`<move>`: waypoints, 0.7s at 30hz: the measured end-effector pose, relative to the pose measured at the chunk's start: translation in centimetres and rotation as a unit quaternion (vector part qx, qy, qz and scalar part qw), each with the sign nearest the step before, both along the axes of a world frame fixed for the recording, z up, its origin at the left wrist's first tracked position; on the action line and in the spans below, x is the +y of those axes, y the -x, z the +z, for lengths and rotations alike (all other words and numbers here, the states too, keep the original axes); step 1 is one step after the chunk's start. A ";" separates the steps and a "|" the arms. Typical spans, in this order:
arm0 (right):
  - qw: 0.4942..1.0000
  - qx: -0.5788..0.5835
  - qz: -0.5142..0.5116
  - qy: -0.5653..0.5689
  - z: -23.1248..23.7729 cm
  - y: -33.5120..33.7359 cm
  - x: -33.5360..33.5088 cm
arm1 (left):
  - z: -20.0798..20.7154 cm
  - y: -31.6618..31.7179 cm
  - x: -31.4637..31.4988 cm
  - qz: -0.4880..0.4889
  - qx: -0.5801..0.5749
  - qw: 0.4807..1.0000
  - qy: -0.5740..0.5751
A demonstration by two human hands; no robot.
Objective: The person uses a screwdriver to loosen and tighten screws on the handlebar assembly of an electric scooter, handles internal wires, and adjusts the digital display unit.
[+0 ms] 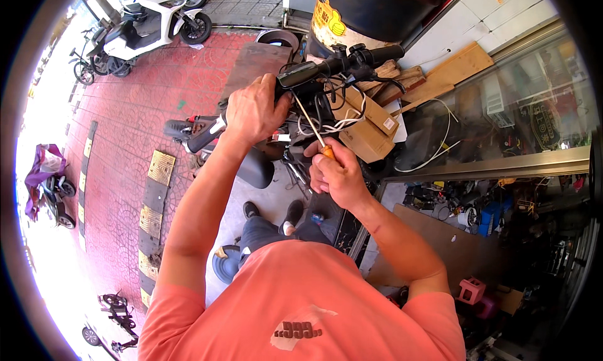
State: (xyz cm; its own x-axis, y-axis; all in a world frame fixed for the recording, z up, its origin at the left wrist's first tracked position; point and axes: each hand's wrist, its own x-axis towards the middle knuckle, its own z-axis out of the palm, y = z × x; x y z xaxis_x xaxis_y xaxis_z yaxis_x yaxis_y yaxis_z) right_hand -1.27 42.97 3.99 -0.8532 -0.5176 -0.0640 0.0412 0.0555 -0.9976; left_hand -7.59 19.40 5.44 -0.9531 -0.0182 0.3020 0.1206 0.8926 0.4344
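Note:
In front of me is the black handlebar (384,54) of a scooter or e-bike, with a dark display-like unit (298,76), levers and cables on it. My left hand (252,111) is closed around its left end, thumb near the underside. In my right hand (340,174) is a screwdriver (310,120), its orange handle between thumb and fingers. The long thin shaft slants up and left, and its tip reaches the underside of the bar beside my left thumb. Exactly what the tip touches is too small to tell.
Beyond the handlebar stands a big black drum (383,12). Cardboard boxes (370,128), wooden boards (449,78) and a white cable (447,131) lie to its right. A blue stool (227,264) is near my feet. Parked scooters (151,21) and a striped speed bump (152,216) are at left.

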 end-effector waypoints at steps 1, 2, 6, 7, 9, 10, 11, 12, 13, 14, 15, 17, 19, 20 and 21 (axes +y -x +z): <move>0.974 0.172 -0.001 -0.148 -0.3 0.2 0.2 | -0.1 0.1 0.0 -0.002 0.003 1.000 -0.001; 0.897 0.335 -0.003 -0.288 -0.3 0.3 0.5 | -0.1 0.2 0.0 -0.005 0.007 1.000 -0.002; 0.688 0.445 0.129 -0.559 4.8 1.6 -0.3 | 0.1 0.3 -0.8 -0.010 -0.005 1.000 0.005; 0.627 0.461 0.148 -0.610 6.3 1.3 -0.9 | 0.1 0.3 -0.7 -0.001 -0.019 1.000 0.014; 0.629 0.443 0.191 -0.609 8.6 1.3 -1.0 | 0.3 -0.1 -0.3 -0.015 -0.011 1.000 0.004; 0.632 0.437 0.213 -0.603 9.7 1.4 -1.6 | 0.4 -0.3 -0.6 -0.018 -0.008 1.000 0.004; 0.627 0.358 0.251 -0.645 11.2 1.6 -2.5 | 0.3 -0.3 -1.1 -0.028 -0.007 1.000 -0.002; 0.667 0.405 0.213 -0.589 10.9 1.6 -2.2 | 0.3 -0.3 -1.5 -0.037 -0.003 0.999 -0.003; 0.700 0.445 0.170 -0.532 9.8 1.6 -0.8 | 0.3 -0.2 -1.5 -0.053 0.003 0.999 -0.007; 0.729 0.484 0.128 -0.468 8.6 1.5 0.4 | 0.3 -0.3 -1.8 -0.066 0.007 0.998 -0.009; 0.749 0.499 0.081 -0.428 7.5 1.2 1.3 | 0.6 -0.2 -2.0 -0.076 -0.013 0.997 -0.007; 0.795 0.415 -0.121 -0.425 4.6 -1.7 1.1 | 0.5 0.1 -2.3 -0.083 -0.021 0.996 -0.014; 0.886 0.247 -0.245 -0.306 0.4 -4.0 1.2 | 0.7 0.1 -2.2 -0.092 -0.026 0.995 -0.015; 0.931 0.130 -0.287 -0.185 -1.3 -4.7 1.2 | 1.0 0.3 -2.1 -0.096 -0.025 0.995 -0.019; 0.955 0.015 -0.278 -0.105 -1.4 -5.3 0.4 | 0.8 0.1 -2.2 -0.097 -0.027 0.995 -0.018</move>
State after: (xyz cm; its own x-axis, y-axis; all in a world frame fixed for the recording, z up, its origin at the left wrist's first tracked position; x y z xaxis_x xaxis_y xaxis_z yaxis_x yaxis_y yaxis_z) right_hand 4.01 43.41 2.58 -0.9954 0.0383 -0.0879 0.0944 0.2315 -0.9682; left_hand -7.70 17.17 6.28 -0.9548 0.1567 0.2525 0.2638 0.8384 0.4770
